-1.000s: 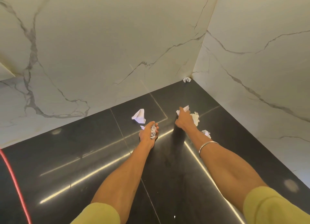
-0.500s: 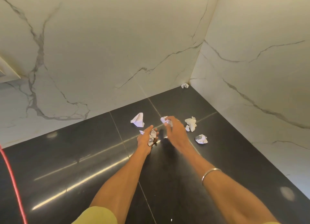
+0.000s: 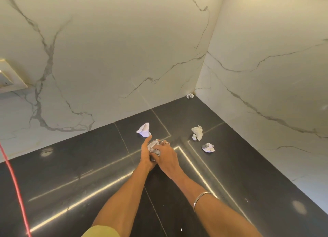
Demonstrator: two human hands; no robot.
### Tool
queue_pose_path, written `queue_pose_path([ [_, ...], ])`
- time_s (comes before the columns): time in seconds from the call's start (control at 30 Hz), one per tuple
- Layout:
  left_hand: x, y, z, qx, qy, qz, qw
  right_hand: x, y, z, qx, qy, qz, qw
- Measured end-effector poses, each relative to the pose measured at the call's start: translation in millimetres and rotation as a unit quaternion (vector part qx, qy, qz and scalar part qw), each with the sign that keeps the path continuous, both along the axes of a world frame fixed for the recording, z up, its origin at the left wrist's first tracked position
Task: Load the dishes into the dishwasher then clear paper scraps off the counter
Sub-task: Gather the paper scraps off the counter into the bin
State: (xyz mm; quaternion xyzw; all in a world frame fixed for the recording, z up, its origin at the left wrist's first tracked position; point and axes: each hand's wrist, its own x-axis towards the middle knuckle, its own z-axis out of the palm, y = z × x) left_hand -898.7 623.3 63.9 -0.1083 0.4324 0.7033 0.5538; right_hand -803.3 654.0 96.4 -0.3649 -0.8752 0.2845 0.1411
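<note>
Over the black counter [image 3: 74,167] my two hands meet. My left hand [image 3: 145,158] cups a wad of crumpled paper scraps [image 3: 154,147], its forefinger pointing outward. My right hand [image 3: 167,158] lies over the same wad, fingers curled onto the paper. Loose scraps lie on the counter: a folded white scrap [image 3: 144,129] just beyond my left hand, a crumpled scrap [image 3: 197,133] and a smaller grey-white ball [image 3: 208,147] to the right, and a tiny scrap [image 3: 190,95] in the far corner. No dishes or dishwasher are in view.
White marble walls [image 3: 124,50] close the counter at the back and right, meeting in a corner. A red cable [image 3: 15,183] runs down the left edge. A switch plate [image 3: 8,77] sits on the left wall.
My right hand lifted a scrap from the right-hand group and carried it left to my left hand. Both hands now meet around the wad.
</note>
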Motion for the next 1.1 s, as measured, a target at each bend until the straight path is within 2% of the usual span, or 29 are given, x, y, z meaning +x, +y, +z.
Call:
queue_pose_path([
  [0.1,4,5,5,-0.047,0.047,-0.043,0.997,-6,13,7,-0.074,-0.05,-0.009,0.996],
  [0.17,5,10,5,-0.088,0.067,-0.047,0.993,-7,30,23,-0.122,-0.092,0.045,0.987],
  [0.23,3,14,4,-0.084,0.058,-0.037,0.994,-8,47,42,-0.175,-0.151,0.106,0.967],
  [0.27,2,16,4,-0.076,0.05,-0.028,0.995,-8,57,49,-0.202,-0.148,0.104,0.962],
  [0.33,-1,20,0,-0.073,0.042,-0.018,0.996,-4,80,52,-0.197,-0.07,0.023,0.978],
  [0.4,-2,22,-4,-0.076,0.053,-0.024,0.995,8,101,49,-0.121,0.027,-0.083,0.989],
  [0.43,-2,23,-5,-0.078,0.056,-0.028,0.995,15,112,45,-0.071,0.043,-0.129,0.988],
  [0.5,-1,24,-6,-0.084,0.06,-0.025,0.994,27,133,34,0.029,-0.017,-0.19,0.981],
  [0.57,-1,27,-7,-0.09,0.061,-0.019,0.994,34,150,25,0.064,-0.103,-0.207,0.971],
  [0.67,-2,31,-9,-0.099,0.066,-0.013,0.993,37,165,8,-0.007,-0.199,-0.181,0.963],
  [0.73,-4,32,-11,-0.103,0.07,-0.013,0.992,40,168,-7,-0.054,-0.233,-0.18,0.954],
  [0.8,-4,32,-12,-0.102,0.07,-0.012,0.992,43,165,-21,-0.033,-0.204,-0.187,0.96],
  [0.87,-4,31,-13,-0.094,0.065,-0.007,0.993,48,158,-28,-0.008,-0.125,-0.203,0.971],
  [1.0,-3,31,-11,-0.088,0.051,0.002,0.995,42,136,-15,-0.085,0.01,-0.258,0.962],
  [1.1,-1,28,-9,-0.082,0.041,0.003,0.996,25,117,1,-0.126,0.064,-0.207,0.968],
])
